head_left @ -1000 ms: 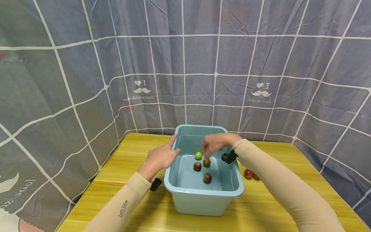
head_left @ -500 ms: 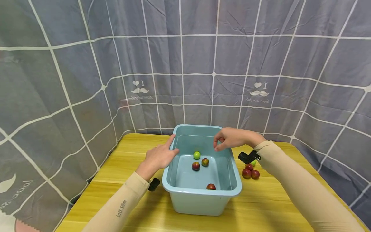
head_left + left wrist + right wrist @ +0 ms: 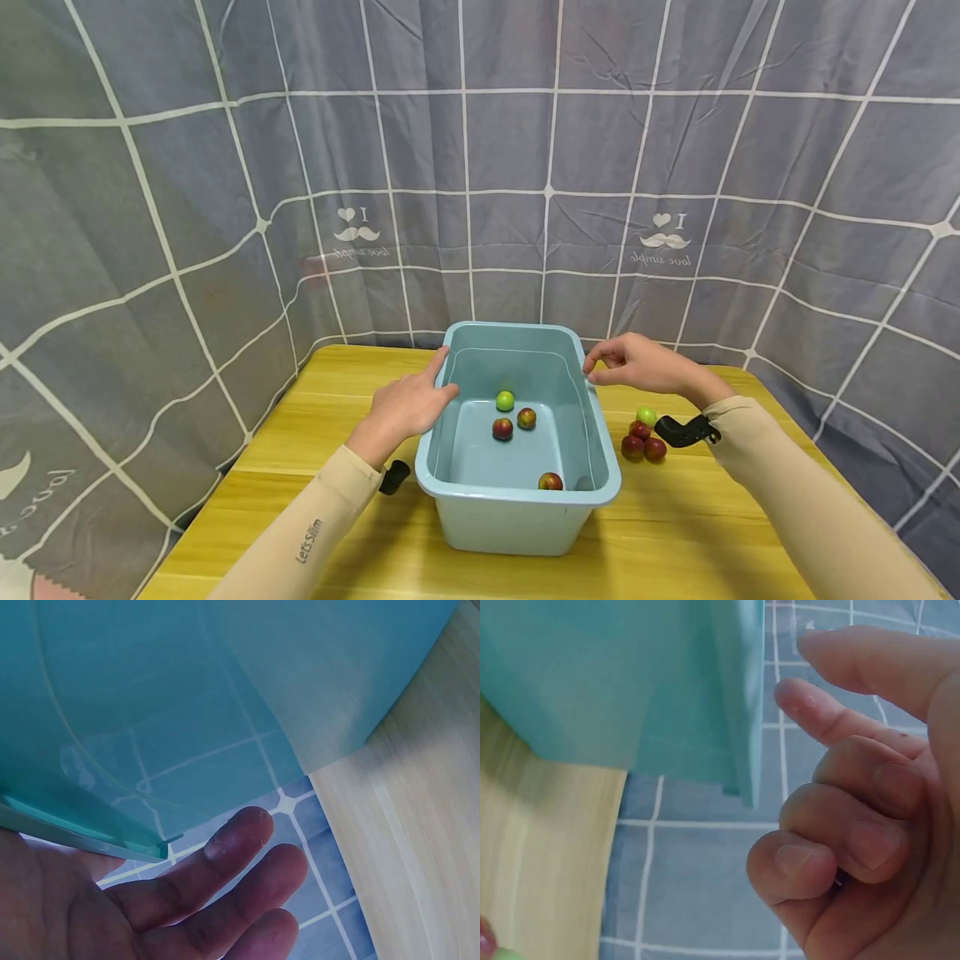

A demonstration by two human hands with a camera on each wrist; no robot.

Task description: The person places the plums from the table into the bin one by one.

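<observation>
A light blue plastic tub [image 3: 517, 497] stands on the table. Inside, on its floor, lie a green round fruit [image 3: 506, 401], two red-green ones close by, and another red-green fruit [image 3: 551, 482] by the near wall. My left hand [image 3: 405, 408] rests on the tub's left rim, thumb over the edge; in the left wrist view its relaxed fingers [image 3: 274, 874] extend outside the wall. Just beyond the right rim hovers my right hand [image 3: 645, 364], holding nothing. The right wrist view shows its thumb and index apart and the other fingers loosely curled.
Right of the tub, below my right hand, a small cluster of red fruits [image 3: 640, 430] and a green fruit [image 3: 647, 417] sits on the wooden table [image 3: 360, 533]. A grey curtain [image 3: 510, 225] with white grid lines hangs behind the table and at both sides.
My right hand has risen from a fruit inside the tub and moved right, past the rim. The nearest fruit has rolled toward the near wall. My left hand keeps its place.
</observation>
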